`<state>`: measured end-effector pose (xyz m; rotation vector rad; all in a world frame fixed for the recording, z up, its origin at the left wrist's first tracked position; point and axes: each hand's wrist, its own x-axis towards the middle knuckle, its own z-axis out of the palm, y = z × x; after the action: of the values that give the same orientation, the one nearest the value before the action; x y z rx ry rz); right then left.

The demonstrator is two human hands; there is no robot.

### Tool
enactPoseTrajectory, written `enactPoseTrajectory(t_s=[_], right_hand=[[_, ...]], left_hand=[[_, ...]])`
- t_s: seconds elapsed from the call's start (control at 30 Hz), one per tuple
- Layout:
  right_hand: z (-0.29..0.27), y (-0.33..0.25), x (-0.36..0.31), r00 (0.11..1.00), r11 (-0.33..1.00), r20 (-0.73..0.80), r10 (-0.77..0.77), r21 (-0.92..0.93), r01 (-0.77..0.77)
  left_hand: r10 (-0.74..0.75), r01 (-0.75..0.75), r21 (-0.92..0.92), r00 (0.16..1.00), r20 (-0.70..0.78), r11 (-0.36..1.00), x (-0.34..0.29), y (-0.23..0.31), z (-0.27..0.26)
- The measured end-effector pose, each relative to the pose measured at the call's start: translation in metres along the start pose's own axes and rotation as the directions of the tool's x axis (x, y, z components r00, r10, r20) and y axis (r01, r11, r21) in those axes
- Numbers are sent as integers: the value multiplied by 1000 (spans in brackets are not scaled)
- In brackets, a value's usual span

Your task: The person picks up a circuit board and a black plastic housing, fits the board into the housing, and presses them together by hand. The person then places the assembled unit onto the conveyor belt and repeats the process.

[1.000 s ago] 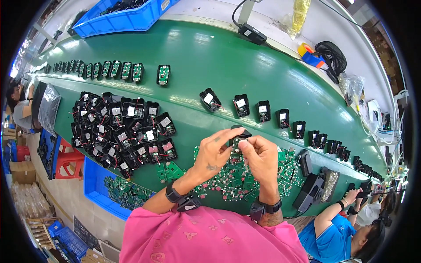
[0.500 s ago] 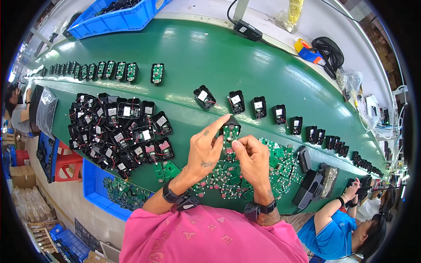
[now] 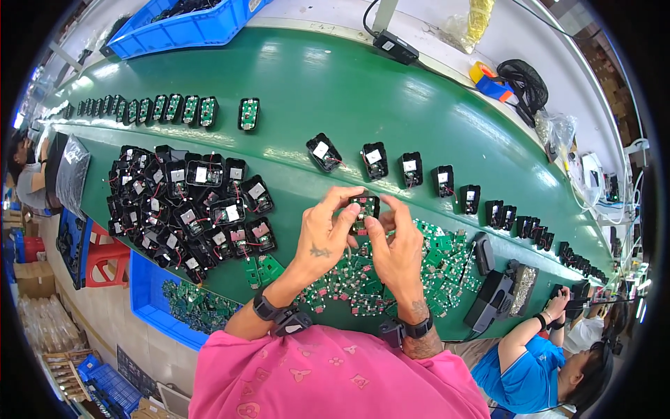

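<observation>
Between my two hands is a small black plastic housing [image 3: 377,203] with a green circuit board [image 3: 363,204] in it. My left hand [image 3: 326,225] closes on its left side, thumb on the board. My right hand [image 3: 395,241] grips the right side, its thumb at the board's lower end. Fingers partly cover the housing. Loose green circuit boards [image 3: 443,262] lie in a heap below and to the right of my hands. To the left is a pile of black housings [image 3: 174,202] with white or pink blocks and thin wires inside.
Black housings [image 3: 412,170] stand in a row toward the right; housings with boards [image 3: 190,109] line the far left. A blue bin [image 3: 188,35] sits at the back, another blue bin [image 3: 150,286] below the bench edge. A person in blue [image 3: 523,373] works at right.
My right hand has turned from pressing on the board to gripping the housing's right side. The housing has shifted slightly toward me, and the board sits lower between both thumbs.
</observation>
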<state>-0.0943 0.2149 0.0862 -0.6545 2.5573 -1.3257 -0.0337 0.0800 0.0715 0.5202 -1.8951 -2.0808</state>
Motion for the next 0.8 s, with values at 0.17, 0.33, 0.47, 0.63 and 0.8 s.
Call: enactPoseTrajectory(t_s=[0.17,0.33,0.47,0.63,0.8], right_hand=[[5,-10,8,999,980,42,-23,200,14],[26,6,17,998,921,22,-62,387,48],[42,6,24,995,864,-12,-100,495,93],[38,-4,56,987,943,157,-43,331,-12],[46,12,71,954,952,-6,-300,-66,299]], left_hand=[[51,-49,46,998,-30,998,1,2,7],[131,-131,8,985,-108,991,5,0,10],[182,-180,27,967,-179,983,10,-6,3],[-25,30,75,997,-69,997,44,19,-45],[2,32,390,996,-87,920,120,8,-118]])
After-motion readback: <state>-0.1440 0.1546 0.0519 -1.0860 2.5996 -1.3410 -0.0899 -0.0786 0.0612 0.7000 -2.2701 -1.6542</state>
